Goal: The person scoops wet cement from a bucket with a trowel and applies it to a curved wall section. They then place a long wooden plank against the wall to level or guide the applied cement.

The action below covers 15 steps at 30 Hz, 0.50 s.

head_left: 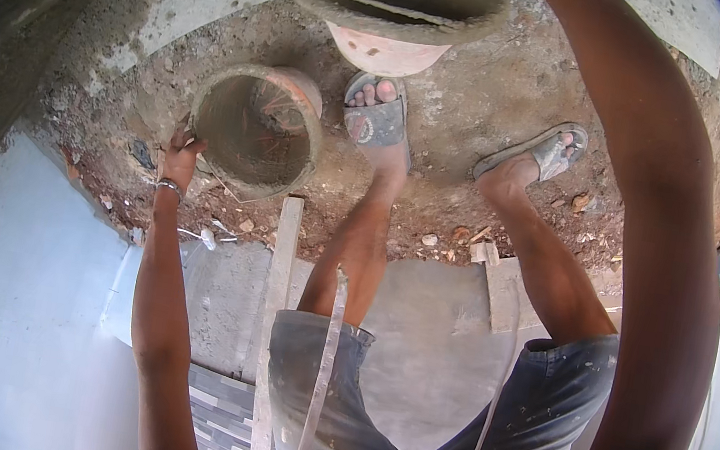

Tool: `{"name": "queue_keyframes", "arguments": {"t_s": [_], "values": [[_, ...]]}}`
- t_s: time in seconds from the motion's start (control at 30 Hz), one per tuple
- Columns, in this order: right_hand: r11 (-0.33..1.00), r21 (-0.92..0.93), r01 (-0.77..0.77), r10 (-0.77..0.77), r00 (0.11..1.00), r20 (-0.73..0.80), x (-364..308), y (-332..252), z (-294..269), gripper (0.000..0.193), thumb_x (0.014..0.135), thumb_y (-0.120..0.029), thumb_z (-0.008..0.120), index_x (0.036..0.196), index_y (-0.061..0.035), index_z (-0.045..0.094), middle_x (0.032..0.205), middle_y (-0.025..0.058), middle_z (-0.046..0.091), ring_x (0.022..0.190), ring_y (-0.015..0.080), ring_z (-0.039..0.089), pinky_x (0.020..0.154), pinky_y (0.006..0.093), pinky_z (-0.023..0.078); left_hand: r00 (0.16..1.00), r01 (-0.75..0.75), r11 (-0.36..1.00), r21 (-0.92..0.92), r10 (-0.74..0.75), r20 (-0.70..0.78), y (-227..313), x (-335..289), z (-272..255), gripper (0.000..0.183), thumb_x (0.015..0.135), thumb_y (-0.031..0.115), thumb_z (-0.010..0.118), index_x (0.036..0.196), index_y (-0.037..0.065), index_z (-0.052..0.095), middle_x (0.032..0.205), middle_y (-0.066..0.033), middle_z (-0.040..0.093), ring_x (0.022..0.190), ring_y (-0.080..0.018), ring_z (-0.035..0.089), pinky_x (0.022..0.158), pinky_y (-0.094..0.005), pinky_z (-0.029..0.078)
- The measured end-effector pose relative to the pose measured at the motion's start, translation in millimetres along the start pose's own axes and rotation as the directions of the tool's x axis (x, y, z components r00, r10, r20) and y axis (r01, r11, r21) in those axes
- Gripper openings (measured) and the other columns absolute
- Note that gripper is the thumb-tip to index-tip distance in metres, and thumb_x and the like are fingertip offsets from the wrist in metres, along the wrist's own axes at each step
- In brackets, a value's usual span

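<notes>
My left hand, with a bracelet at the wrist, grips the left rim of a cement-smeared bucket. This bucket leans so that its mouth faces me, and its inside is coated with grey residue, with reddish patches at the bottom. My right arm stretches up past the upper edge, so the right hand is out of sight. Beyond my feet, a larger mortar-crusted tub with a pale pinkish outside stands at the top. A thin pale strip or cord crosses its mouth.
My sandalled feet stand on rough dirt strewn with rubble. A wooden batten runs upward left of my legs, and a short board lies near the right leg. A pale wall panel fills the lower left, beside grey striped tiles.
</notes>
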State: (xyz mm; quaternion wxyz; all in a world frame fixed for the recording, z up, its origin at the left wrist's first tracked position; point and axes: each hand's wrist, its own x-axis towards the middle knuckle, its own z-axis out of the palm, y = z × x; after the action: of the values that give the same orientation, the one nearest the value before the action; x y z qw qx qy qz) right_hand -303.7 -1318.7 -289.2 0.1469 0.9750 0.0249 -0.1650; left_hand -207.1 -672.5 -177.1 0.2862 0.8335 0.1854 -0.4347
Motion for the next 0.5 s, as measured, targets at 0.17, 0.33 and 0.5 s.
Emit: {"name": "queue_keyframes", "arguments": {"t_s": [0.17, 0.33, 0.5], "values": [[0.985, -0.030, 0.171, -0.151, 0.931, 0.331, -28, 21, 25, 0.049, 0.104, -0.026, 0.052, 0.149, -0.0075, 0.055, 0.154, 0.0212, 0.054, 0.152, 0.0376, 0.039, 0.120, 0.0640, 0.033, 0.967, 0.228, 0.966, -0.123, -0.210, 0.144, -12, -55, -9, 0.033, 0.089, 0.016, 0.081, 0.116, 0.008, 0.064, 0.110, -0.0035, 0.068, 0.102, -0.0167, 0.066, 0.083, -0.0395, 0.060], [0.657, 0.678, -0.330, -0.003, 0.898, 0.440, -130, 53, -6, 0.056, 0.101, -0.040, 0.057, 0.153, -0.0196, 0.053, 0.159, 0.0198, 0.048, 0.152, 0.0360, 0.039, 0.125, 0.0686, 0.017, 0.940, 0.339, 0.867, -0.364, -0.300, 0.162, 14, -142, 10, 0.037, 0.088, 0.016, 0.082, 0.118, 0.006, 0.065, 0.111, -0.0055, 0.068, 0.105, -0.0208, 0.066, 0.087, -0.0417, 0.059], [0.104, 0.525, -0.845, 0.228, 0.534, 0.814, -214, 42, -74, 0.047, 0.100, -0.038, 0.066, 0.129, -0.0011, 0.064, 0.095, 0.0167, 0.070, 0.087, 0.0261, 0.071, 0.077, 0.0381, 0.060, 0.913, 0.305, 0.655, -0.692, -0.409, 0.016, 45, -177, 57, 0.041, 0.091, 0.021, 0.075, 0.127, 0.007, 0.060, 0.113, -0.0086, 0.064, 0.103, -0.0232, 0.061, 0.093, -0.0465, 0.055]]}}
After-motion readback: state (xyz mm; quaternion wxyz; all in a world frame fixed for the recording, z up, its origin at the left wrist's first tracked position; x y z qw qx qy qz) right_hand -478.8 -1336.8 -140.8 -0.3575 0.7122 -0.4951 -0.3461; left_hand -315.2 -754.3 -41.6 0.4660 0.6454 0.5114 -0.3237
